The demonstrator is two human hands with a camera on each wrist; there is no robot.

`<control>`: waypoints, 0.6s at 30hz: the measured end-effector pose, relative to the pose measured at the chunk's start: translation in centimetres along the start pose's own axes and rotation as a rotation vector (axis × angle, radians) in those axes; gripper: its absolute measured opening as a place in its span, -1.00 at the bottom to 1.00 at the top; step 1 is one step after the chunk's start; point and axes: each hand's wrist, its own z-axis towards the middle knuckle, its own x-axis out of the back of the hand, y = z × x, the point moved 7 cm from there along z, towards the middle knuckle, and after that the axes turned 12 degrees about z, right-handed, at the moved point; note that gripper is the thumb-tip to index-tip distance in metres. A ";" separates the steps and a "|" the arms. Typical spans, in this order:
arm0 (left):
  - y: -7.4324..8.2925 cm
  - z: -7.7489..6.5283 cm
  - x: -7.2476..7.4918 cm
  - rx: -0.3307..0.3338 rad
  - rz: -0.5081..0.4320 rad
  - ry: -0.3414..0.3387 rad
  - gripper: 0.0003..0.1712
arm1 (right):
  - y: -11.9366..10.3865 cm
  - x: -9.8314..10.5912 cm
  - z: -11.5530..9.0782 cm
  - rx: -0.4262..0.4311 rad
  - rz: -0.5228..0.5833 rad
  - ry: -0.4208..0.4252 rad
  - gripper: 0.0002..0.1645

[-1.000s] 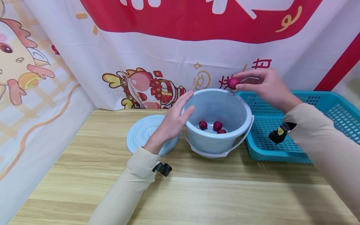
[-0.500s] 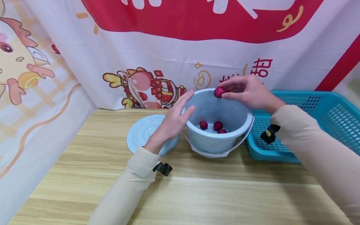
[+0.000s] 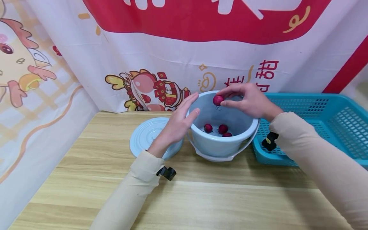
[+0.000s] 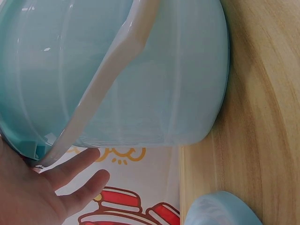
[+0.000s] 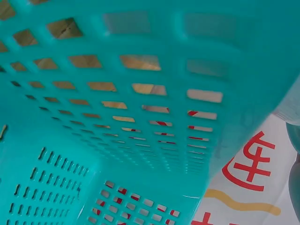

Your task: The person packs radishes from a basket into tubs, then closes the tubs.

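Note:
A light blue bucket [image 3: 221,145] stands upright on the wooden table, with three red radishes lying on its bottom, one of them a radish [image 3: 208,128] at the left. My right hand [image 3: 250,100] pinches another round red radish [image 3: 218,100] between thumb and fingers, held over the bucket's opening with its thin root hanging down. With fingers extended, my left hand [image 3: 181,123] rests against the bucket's left rim. The left wrist view shows its fingers [image 4: 86,190] beside the pale handle [image 4: 105,75]. The right wrist view mostly faces the basket.
A teal perforated basket [image 3: 276,158] sits right of the bucket, close beside it. The round blue lid [image 3: 143,134] lies flat on the table [image 3: 115,179] to the left. A printed cloth [image 3: 138,54] hangs behind the table.
My right hand has carried the radish leftward and down, from the bucket's far right rim to over its opening. The left hand and bucket have stayed in place.

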 end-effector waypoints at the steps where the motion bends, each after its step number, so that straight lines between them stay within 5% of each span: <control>1: 0.0 0.0 0.0 0.003 -0.001 -0.001 -0.29 | 0.0 -0.1 0.0 0.000 -0.005 -0.003 -0.45; 18: 0.1 0.0 0.0 0.002 -0.018 -0.002 -0.31 | 0.1 -0.5 -0.3 0.018 -0.058 -0.034 -0.52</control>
